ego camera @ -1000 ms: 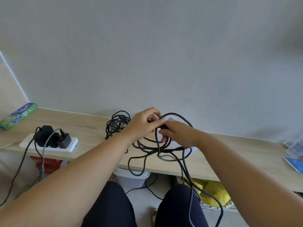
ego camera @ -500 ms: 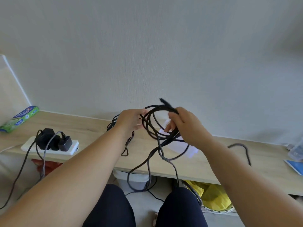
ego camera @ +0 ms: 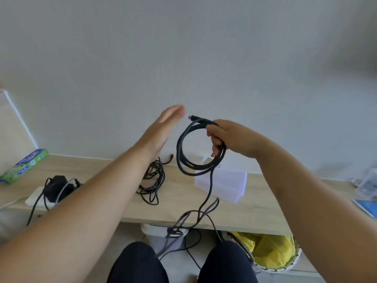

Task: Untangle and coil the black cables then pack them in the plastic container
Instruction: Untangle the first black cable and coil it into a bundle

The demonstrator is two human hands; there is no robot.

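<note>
My right hand [ego camera: 230,139] grips a black cable [ego camera: 184,148] wound into a few loops, held up in front of the wall. Its plug end sticks out toward my left hand, and its loose tail hangs down over the shelf edge toward my knees. My left hand [ego camera: 163,127] is raised beside the coil with straight fingers, holding nothing. A second tangled black cable [ego camera: 155,180] lies on the wooden shelf [ego camera: 102,168] below my left wrist. The translucent plastic container [ego camera: 224,182] sits on the shelf under the coil.
A white power strip [ego camera: 35,198] with black adapters [ego camera: 56,187] lies at the left, a green and blue box [ego camera: 24,165] beyond it. Clear containers [ego camera: 367,185] and a blue item [ego camera: 365,207] sit far right. Below the shelf are a yellow bag in a basket [ego camera: 271,252] and a white bin [ego camera: 161,235].
Both hands rose from the shelf with the cable. My left hand let go and opened, while my right hand keeps the gathered loops; the tail now hangs down.
</note>
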